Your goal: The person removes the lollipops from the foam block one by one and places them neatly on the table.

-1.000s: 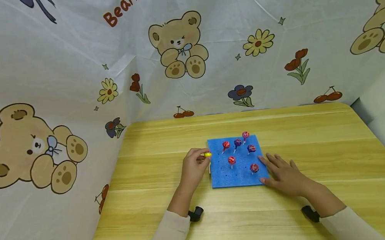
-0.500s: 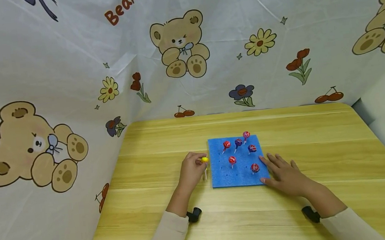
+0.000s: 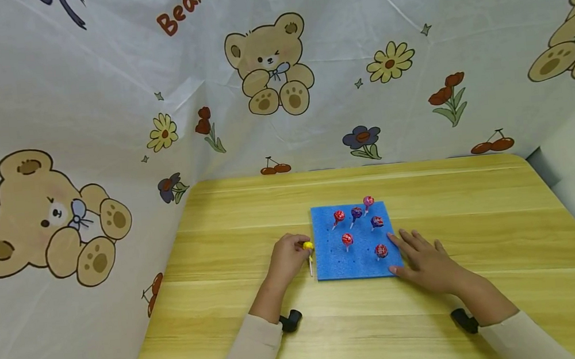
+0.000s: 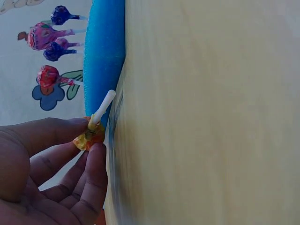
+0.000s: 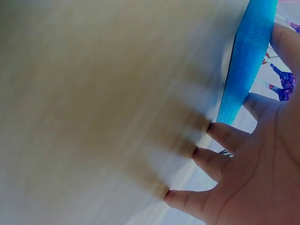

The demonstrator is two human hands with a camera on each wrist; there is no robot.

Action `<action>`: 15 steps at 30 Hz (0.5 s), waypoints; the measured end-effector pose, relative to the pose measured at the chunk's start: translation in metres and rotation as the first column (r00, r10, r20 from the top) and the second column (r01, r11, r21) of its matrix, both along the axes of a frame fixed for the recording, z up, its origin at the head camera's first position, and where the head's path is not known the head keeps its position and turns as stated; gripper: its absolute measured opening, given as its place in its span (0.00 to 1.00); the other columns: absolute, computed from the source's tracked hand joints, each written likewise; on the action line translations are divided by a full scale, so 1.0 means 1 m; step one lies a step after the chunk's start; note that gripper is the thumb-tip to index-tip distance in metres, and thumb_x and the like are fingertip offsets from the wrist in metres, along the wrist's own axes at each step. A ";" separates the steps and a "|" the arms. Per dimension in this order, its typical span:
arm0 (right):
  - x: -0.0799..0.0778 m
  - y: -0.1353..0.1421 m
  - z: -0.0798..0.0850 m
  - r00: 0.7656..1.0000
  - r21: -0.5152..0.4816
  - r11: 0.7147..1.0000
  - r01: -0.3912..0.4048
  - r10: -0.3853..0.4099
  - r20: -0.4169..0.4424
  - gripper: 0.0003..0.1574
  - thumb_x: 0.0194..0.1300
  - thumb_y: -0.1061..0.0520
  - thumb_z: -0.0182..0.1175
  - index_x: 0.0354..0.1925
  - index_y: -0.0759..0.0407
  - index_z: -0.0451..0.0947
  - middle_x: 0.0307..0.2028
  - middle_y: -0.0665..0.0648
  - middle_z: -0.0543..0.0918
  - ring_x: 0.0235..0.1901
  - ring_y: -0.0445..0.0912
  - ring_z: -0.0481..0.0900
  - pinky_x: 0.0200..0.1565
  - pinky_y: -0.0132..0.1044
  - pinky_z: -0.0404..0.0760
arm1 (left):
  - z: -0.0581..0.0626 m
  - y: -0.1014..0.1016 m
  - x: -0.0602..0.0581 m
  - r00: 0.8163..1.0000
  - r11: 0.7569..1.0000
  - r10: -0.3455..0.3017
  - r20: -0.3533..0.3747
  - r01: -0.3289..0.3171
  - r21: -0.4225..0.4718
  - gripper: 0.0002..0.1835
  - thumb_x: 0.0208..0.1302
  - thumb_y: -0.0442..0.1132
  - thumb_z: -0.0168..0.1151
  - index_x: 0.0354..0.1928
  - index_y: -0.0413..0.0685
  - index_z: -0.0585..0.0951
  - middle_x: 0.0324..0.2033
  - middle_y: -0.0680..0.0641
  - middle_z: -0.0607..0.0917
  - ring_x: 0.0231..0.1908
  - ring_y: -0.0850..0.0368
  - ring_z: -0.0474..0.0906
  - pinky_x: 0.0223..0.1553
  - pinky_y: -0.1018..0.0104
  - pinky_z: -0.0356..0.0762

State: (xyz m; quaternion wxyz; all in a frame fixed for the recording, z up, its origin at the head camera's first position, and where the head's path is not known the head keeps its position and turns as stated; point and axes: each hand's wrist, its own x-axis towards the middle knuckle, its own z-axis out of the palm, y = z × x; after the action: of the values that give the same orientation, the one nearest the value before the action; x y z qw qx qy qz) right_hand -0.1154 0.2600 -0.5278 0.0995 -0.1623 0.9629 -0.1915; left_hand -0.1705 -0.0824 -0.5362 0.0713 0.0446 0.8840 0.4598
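My left hand [image 3: 287, 258] pinches a yellow-wrapped lollipop [image 4: 89, 137] by its candy head, between thumb and fingers, just left of the blue foam board [image 3: 334, 267]. The lollipop's white stick [image 4: 104, 107] points down toward the table in the head view. Several lollipops stand in the foam, among them a red one [image 3: 347, 239], a purple one [image 3: 356, 213] and a pink one [image 3: 369, 201]. My right hand [image 3: 428, 264] lies spread at the board's right edge, thumb and forefinger touching the foam and the other fingertips on the table.
The board lies on a light wooden table [image 3: 239, 219]. Small holes dot the foam around the sticks. A white cloth [image 3: 329, 71] printed with bears and flowers hangs behind and to the left. Each wrist wears a black camera [image 3: 292, 321].
The left hand has moved slightly toward the person with the yellow lollipop, away from the board's left edge, and the stick now shows hanging below it. The right hand has stayed put.
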 end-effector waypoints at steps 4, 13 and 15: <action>0.000 0.000 0.001 1.000 -0.001 1.000 0.001 -0.001 0.003 0.51 0.70 0.30 0.55 0.79 0.51 0.55 0.77 0.71 0.56 0.74 0.76 0.50 0.63 0.84 0.45 | -0.001 0.001 0.000 0.999 1.000 -0.013 0.029 0.013 0.007 0.12 0.64 0.32 0.67 0.49 0.40 0.86 0.42 0.43 0.84 0.33 0.59 0.77 0.33 0.68 0.78; 0.000 -0.001 0.000 1.000 0.000 1.000 0.009 -0.009 0.013 0.51 0.69 0.29 0.55 0.79 0.51 0.55 0.77 0.70 0.55 0.75 0.76 0.49 0.63 0.84 0.45 | -0.003 0.000 0.000 0.999 1.000 -0.016 0.033 0.016 0.004 0.12 0.64 0.31 0.66 0.49 0.41 0.86 0.43 0.43 0.84 0.33 0.58 0.76 0.33 0.68 0.77; -0.001 0.000 0.000 1.000 -0.001 1.000 0.009 -0.009 0.015 0.51 0.69 0.29 0.55 0.79 0.50 0.54 0.77 0.70 0.55 0.75 0.75 0.49 0.63 0.84 0.44 | -0.003 0.000 0.000 0.999 1.000 -0.015 0.030 0.015 -0.005 0.12 0.64 0.32 0.66 0.49 0.42 0.86 0.43 0.43 0.84 0.34 0.58 0.77 0.34 0.67 0.78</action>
State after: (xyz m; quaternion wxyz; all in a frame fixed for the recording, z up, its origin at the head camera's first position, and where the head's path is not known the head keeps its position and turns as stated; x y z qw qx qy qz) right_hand -0.1162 0.2596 -0.5283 0.1057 -0.1564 0.9627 -0.1939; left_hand -0.1707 -0.0827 -0.5390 0.0881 0.0442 0.8836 0.4577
